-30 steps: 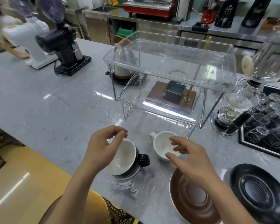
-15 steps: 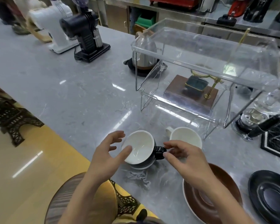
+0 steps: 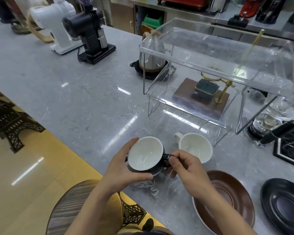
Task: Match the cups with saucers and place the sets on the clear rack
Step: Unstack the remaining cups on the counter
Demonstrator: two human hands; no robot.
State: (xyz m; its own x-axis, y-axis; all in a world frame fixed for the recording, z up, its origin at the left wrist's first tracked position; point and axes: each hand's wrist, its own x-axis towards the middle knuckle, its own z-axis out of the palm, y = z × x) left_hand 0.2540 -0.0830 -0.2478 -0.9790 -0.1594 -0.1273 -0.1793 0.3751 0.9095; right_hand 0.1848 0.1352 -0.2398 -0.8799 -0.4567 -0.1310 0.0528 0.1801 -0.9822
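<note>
Both our hands have a grip on the black cup [image 3: 145,156]: our left hand [image 3: 124,168] wraps round its side and our right hand [image 3: 187,168] pinches its handle. We see it near the desk [image 3: 75,99] edge, beside the white cup [image 3: 194,147], with the brown saucer [image 3: 227,200], black saucer [image 3: 285,204] and clear rack [image 3: 215,53] nearby.

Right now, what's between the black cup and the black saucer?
In the head view, the brown saucer lies between the black cup and the black saucer, with the right hand over its near edge.
</note>
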